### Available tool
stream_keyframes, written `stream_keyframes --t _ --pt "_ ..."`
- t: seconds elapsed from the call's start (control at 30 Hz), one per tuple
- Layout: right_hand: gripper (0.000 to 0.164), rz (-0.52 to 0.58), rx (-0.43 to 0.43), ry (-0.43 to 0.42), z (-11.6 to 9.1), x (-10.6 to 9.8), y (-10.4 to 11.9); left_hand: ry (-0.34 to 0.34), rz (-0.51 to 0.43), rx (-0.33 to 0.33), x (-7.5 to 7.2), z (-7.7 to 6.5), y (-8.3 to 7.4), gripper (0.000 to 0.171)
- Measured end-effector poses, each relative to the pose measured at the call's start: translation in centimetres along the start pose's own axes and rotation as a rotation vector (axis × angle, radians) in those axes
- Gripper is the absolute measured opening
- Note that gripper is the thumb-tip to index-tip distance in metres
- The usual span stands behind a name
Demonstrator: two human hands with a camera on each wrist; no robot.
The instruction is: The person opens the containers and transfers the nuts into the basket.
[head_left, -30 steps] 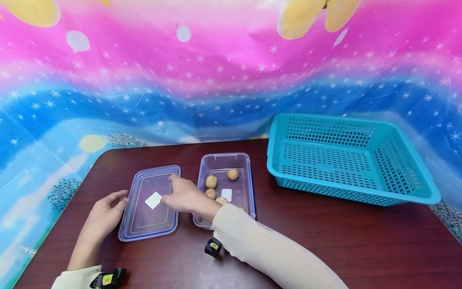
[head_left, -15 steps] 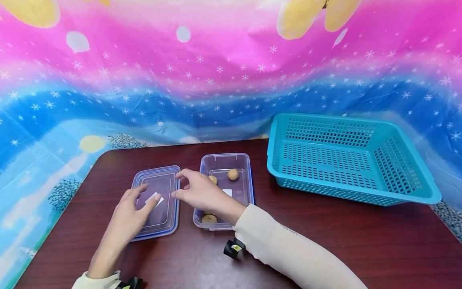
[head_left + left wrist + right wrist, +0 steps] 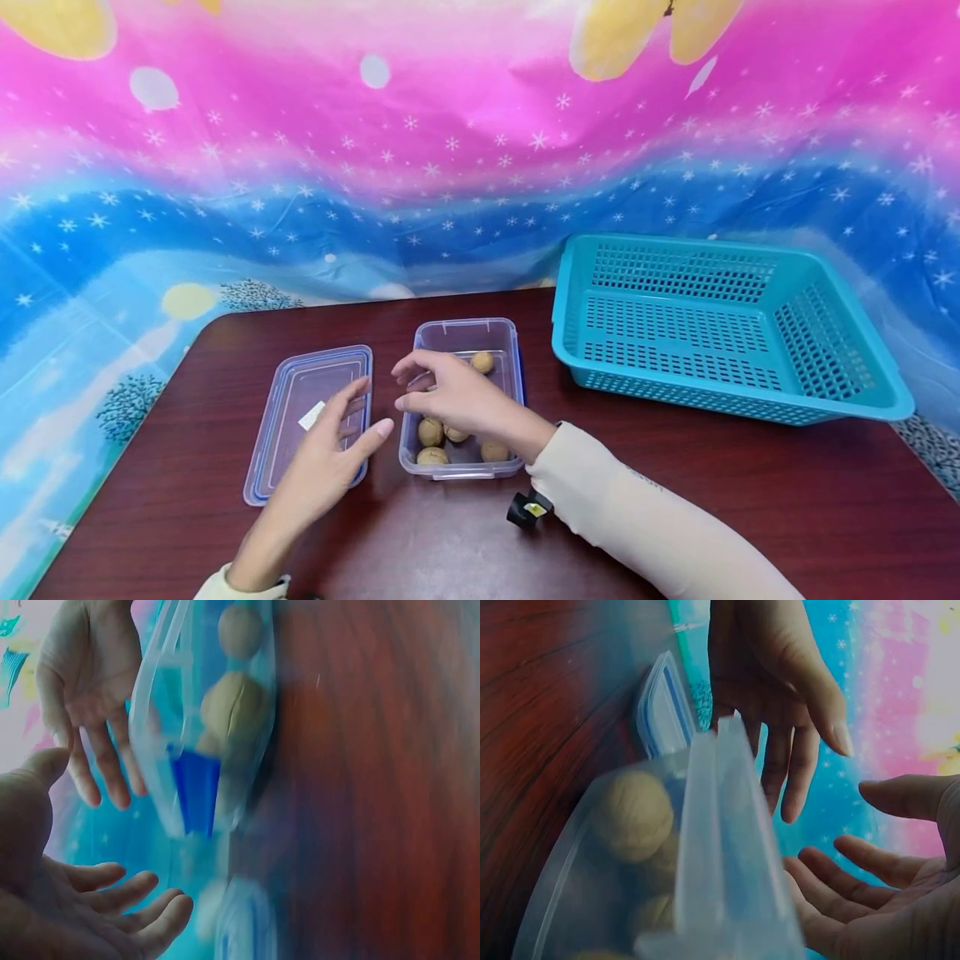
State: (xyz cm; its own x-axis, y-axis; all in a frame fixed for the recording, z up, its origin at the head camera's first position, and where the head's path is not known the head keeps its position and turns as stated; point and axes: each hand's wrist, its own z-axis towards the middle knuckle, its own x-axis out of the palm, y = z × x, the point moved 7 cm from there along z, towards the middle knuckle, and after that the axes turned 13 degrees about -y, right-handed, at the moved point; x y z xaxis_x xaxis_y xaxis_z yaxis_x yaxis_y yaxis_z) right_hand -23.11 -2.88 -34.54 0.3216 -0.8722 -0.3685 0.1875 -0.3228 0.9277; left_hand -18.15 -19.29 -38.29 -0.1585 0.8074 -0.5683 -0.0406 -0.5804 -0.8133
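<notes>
A clear plastic food container (image 3: 465, 472) with blue clips holds several walnuts (image 3: 431, 432). Its blue-edged lid (image 3: 288, 450), with a white label, lies flat on the table to the left. My right hand (image 3: 457, 392) hovers over the container's left side with fingers relaxed, hiding part of the walnuts. Over the lid's right edge is my left hand (image 3: 322, 458), thumb and fingers spread and nothing between them. In the left wrist view a walnut (image 3: 236, 705) shows through the container wall, and both hands face each other palm to palm, apart.
A turquoise perforated basket (image 3: 720, 396) stands at the back right of the dark red table (image 3: 637, 475). Behind the table hangs a colourful patterned cloth (image 3: 450, 167).
Both hands have moved right. My right hand has come off the lid to above the container; my left hand has passed from the lid's left edge to its right edge.
</notes>
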Motion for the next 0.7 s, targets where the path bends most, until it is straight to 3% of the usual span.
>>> stream_keyframes --t 0.27,0.53,0.7 --pt "0.033 0.003 0.015 0.009 -0.8 -1.7 -1.5 0.032 -0.076 0.015 3.0 -0.9 -0.7 0.085" --pt "0.033 -0.013 -0.053 0.034 -1.2 -2.7 -2.6 0.044 -0.132 -0.009 4.7 -1.2 -0.8 0.098" --pt "0.034 -0.030 -0.051 0.058 -1.7 -3.0 -2.9 0.061 -0.115 -0.003 5.4 -1.3 -0.7 0.108"
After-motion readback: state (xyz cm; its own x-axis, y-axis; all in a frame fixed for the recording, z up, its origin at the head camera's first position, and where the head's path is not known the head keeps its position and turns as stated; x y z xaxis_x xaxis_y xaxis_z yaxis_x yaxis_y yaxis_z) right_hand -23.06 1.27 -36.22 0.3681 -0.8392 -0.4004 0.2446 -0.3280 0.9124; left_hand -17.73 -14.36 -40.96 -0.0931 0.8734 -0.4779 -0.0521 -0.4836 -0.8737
